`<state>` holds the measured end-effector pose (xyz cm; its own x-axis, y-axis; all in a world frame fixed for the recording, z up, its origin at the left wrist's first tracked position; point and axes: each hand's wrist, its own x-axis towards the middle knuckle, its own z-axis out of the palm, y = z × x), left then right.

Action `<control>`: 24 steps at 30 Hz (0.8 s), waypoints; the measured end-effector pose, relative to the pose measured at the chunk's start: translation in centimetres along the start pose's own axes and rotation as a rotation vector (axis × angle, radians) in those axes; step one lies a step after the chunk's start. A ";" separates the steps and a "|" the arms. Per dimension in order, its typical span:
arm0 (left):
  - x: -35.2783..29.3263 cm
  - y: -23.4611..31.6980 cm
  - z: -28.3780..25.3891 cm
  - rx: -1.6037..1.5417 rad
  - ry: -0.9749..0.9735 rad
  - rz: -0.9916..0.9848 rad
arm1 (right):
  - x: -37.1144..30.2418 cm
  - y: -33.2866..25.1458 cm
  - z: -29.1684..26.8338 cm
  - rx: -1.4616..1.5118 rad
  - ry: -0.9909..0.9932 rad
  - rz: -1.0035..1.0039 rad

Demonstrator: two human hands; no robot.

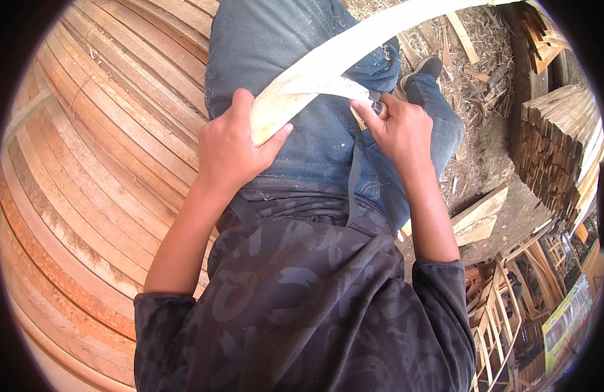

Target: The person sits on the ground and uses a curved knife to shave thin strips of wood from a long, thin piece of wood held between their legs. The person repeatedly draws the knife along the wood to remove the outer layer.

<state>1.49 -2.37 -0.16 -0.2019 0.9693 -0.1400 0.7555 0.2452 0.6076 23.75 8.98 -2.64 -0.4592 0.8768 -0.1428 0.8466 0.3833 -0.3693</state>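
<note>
My left hand (231, 145) grips the near end of a long, pale piece of wood (354, 47), its thumb and fingers on either side. The wood runs over my lap to the far right and looks bowed in this view. In my right hand (408, 128) is a knife, fingers wrapped round its handle. The knife blade (329, 85) is broad and slightly curved. It points left and lies against the wood, close to my left hand. Most of the handle is hidden by my fingers.
Rows of sawn boards (99, 150) stretch along my left. On the right, a stack of timber (556, 140) stands past ground strewn with shavings (475, 104). Loose offcuts (478, 212) lie near my right arm, with a wooden frame (494, 326) behind.
</note>
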 end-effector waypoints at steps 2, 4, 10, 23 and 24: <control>0.0 0.1 -0.1 0.006 -0.003 -0.007 | 0.7 0.5 0.2 -0.078 0.014 -0.020; 0.1 0.2 -0.1 0.006 0.000 -0.016 | 1.6 1.1 0.3 -0.139 0.028 -0.040; -0.2 -0.2 0.1 0.046 0.049 0.045 | 6.0 6.6 -1.5 -0.043 0.012 0.496; 0.4 0.2 -0.2 0.075 -0.005 0.010 | 0.0 1.2 0.8 0.192 0.026 -0.015; 0.5 0.1 -0.4 0.063 -0.026 0.003 | -0.2 0.5 1.5 0.203 -0.011 -0.021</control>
<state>1.23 -1.82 0.15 -0.1838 0.9701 -0.1587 0.7939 0.2417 0.5580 23.87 8.54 -4.18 -0.4800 0.8656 -0.1428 0.7656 0.3339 -0.5498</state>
